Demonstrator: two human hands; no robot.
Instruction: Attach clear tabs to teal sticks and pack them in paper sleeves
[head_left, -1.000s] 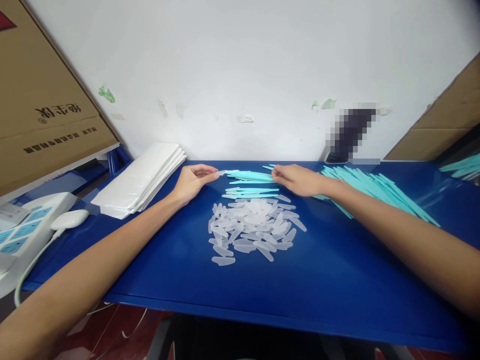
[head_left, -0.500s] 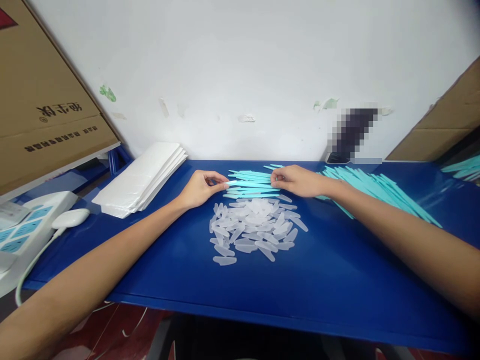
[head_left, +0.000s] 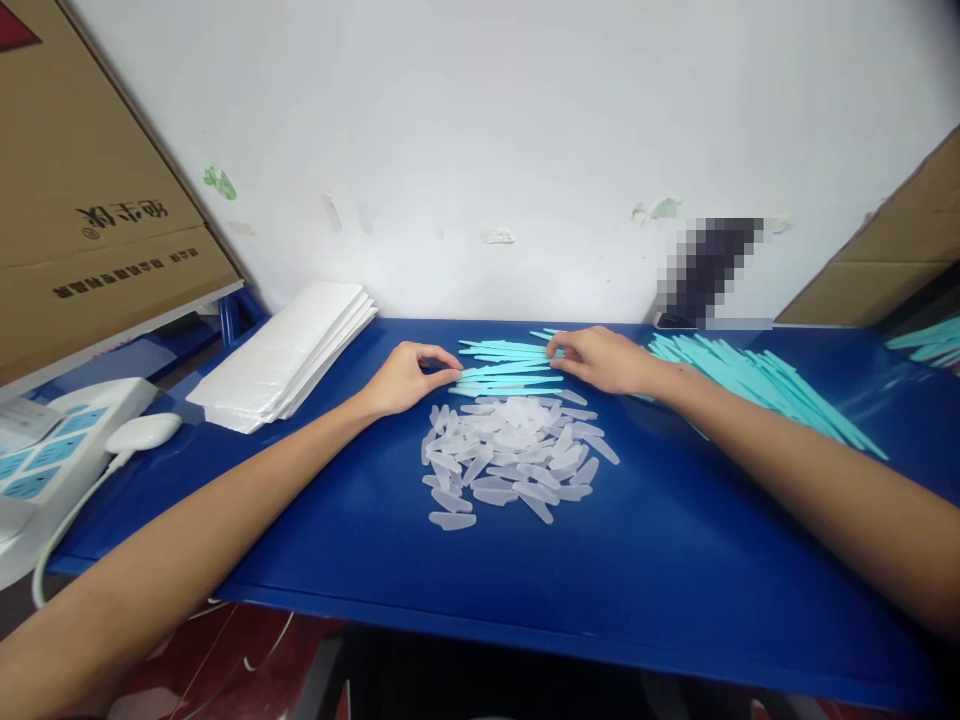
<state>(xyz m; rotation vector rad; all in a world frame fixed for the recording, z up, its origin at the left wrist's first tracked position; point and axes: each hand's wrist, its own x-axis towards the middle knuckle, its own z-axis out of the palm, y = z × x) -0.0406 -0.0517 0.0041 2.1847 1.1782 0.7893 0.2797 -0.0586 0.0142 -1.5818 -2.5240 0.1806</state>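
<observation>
A small row of thin turquoise sticks (head_left: 506, 365) lies on the blue table (head_left: 675, 560), just behind a heap of several translucent white caps (head_left: 514, 450). My left hand (head_left: 409, 377) pinches the left tips of those sticks, thumb and fingers pressed together. At their right ends my right hand (head_left: 600, 358) rests with its fingers curled onto them. Both forearms reach in from the near corners.
A big pile of turquoise sticks (head_left: 757, 385) spreads to the right. A stack of white bags (head_left: 285, 355) lies at the left, with a white mouse (head_left: 142, 432) and a white device (head_left: 45, 455) beyond. Cardboard boxes (head_left: 82, 190) flank both sides; the wall is close behind.
My left hand has come down and right from holding a stick tip at the back of the row to the row's near-left tips. My right hand barely moved.
</observation>
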